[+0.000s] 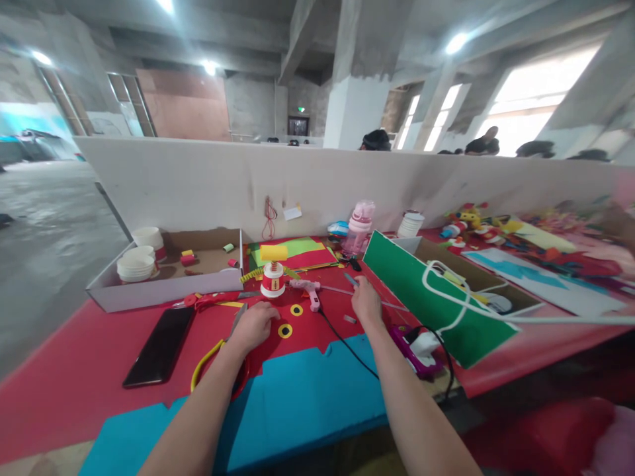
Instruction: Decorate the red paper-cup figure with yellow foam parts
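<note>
My left hand (pixel 256 326) rests on the red table covering beside yellow-handled scissors (pixel 202 362); its fingers are curled, and what they hold, if anything, is hidden. My right hand (pixel 366 301) pinches a small grey-blue item (pixel 351 279) that I cannot make out. Between the hands a pink glue gun (pixel 308 291) lies on the table. Behind my left hand stands a paper-cup figure (pixel 272 280) with a yellow roll on top and folded yellow arms. Two yellow rings with black centres, a nearer one (pixel 285 331) and a farther one (pixel 296 309), lie near my left fingertips.
A black phone (pixel 161 345) lies at left before a box of paper cups (pixel 163 291). Blue sheets (pixel 312 396) cover the front edge. At right are a green board (pixel 436 297), a purple power strip (pixel 417 354) and white cable. A white partition (pixel 208 178) runs behind.
</note>
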Available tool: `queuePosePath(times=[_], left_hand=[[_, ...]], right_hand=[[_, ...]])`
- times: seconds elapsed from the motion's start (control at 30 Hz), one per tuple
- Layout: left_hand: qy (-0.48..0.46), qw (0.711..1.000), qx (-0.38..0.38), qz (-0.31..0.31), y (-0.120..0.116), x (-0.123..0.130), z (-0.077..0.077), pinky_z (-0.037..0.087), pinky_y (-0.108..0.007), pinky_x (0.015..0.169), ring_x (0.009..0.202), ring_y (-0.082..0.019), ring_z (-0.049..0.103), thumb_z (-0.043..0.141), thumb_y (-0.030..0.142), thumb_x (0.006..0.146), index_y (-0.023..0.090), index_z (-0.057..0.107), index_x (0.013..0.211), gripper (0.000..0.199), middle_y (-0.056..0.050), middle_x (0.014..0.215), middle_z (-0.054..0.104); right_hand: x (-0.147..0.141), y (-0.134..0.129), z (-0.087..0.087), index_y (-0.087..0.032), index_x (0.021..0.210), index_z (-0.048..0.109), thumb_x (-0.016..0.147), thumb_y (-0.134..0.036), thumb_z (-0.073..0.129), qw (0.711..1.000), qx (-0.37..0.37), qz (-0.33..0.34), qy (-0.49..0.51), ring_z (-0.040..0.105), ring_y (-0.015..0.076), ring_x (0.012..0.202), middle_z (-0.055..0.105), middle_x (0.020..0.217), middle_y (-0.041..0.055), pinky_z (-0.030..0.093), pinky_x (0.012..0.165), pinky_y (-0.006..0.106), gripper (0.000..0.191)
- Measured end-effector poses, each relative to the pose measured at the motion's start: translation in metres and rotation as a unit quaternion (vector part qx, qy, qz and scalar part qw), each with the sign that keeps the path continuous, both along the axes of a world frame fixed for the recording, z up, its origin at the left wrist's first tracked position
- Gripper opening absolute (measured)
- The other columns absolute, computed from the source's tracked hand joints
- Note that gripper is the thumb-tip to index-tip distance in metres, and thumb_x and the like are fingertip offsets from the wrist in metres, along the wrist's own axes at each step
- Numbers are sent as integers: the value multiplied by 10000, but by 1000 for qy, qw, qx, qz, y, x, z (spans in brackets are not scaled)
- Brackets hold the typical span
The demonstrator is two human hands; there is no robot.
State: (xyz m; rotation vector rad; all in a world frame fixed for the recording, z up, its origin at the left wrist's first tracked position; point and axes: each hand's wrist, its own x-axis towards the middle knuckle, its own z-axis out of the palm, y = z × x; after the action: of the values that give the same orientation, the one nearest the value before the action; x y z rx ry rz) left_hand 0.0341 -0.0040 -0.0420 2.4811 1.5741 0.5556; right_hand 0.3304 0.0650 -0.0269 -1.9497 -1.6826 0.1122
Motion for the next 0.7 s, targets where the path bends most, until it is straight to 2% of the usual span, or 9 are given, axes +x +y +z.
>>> queuePosePath(times=[0.1, 0.2, 0.27, 0.37, 0.43, 0.53, 0.63, 0.7], left_hand=[[-4, 1000, 2, 6, 1, -2, 0, 473, -290, 828, 959, -192, 591, 422, 8, 749, 197, 700, 909, 373, -68, 940, 665], [-21, 1000, 19, 9, 1, -9, 3, 480, -293, 823, 948, -191, 593, 423, 4, 743, 189, 700, 930, 382, -76, 949, 664], [-30, 999, 31, 6, -3, -12, 11, 479, -297, 841, 960, -192, 591, 423, 4, 745, 183, 697, 934, 378, -77, 957, 666], [-10, 999, 32, -9, -10, -2, 28, 476, -300, 847, 966, -197, 589, 426, 39, 791, 182, 690, 980, 355, -83, 980, 665], [34, 998, 32, -40, -11, 21, 40, 469, -312, 848, 964, -208, 585, 428, 71, 828, 179, 680, 1044, 350, -93, 983, 661], [104, 986, 63, -111, -3, 78, 47, 443, -351, 877, 1011, -232, 558, 425, 62, 838, 185, 654, 1120, 383, -111, 1078, 638], [126, 977, 72, -154, 17, 138, 34, 436, -404, 864, 1066, -269, 520, 437, 96, 862, 207, 622, 1177, 382, -125, 1193, 592], [114, 975, 56, -180, 30, 168, 19, 435, -407, 849, 1032, -267, 528, 478, 120, 860, 181, 667, 1057, 280, -135, 1145, 608]], right_hand=[[2, 1, -3, -177, 1083, 549, 876, -178, 433, 989, 14, 36, 146, 645, 201, 837, 685, 1008, 103, 476, 746, 316, 237], [-5, -18, -6, -204, 1051, 540, 852, -262, 434, 948, 20, 123, 292, 613, 150, 672, 692, 945, 50, 518, 646, 305, 233], [-8, -38, -7, -208, 1044, 541, 836, -334, 450, 928, 31, 163, 334, 591, 137, 633, 680, 949, 51, 519, 585, 289, 259], [-6, -66, -7, -190, 1071, 531, 852, -371, 428, 927, 90, 148, 334, 576, 138, 622, 661, 928, 68, 528, 589, 295, 302], [0, -79, -7, -184, 1095, 527, 870, -361, 396, 938, 121, 127, 299, 602, 165, 675, 657, 898, 73, 532, 632, 312, 315], [6, -88, -9, -175, 1090, 538, 886, -371, 368, 954, 145, 91, 247, 632, 212, 772, 666, 893, 91, 518, 707, 346, 330], [5, -91, -7, -174, 1083, 549, 909, -418, 354, 955, 169, 83, 227, 638, 233, 850, 671, 969, 122, 501, 745, 348, 358], [3, -92, -4, -176, 1082, 550, 918, -425, 354, 953, 178, 98, 224, 643, 227, 841, 676, 960, 122, 496, 737, 327, 357]])
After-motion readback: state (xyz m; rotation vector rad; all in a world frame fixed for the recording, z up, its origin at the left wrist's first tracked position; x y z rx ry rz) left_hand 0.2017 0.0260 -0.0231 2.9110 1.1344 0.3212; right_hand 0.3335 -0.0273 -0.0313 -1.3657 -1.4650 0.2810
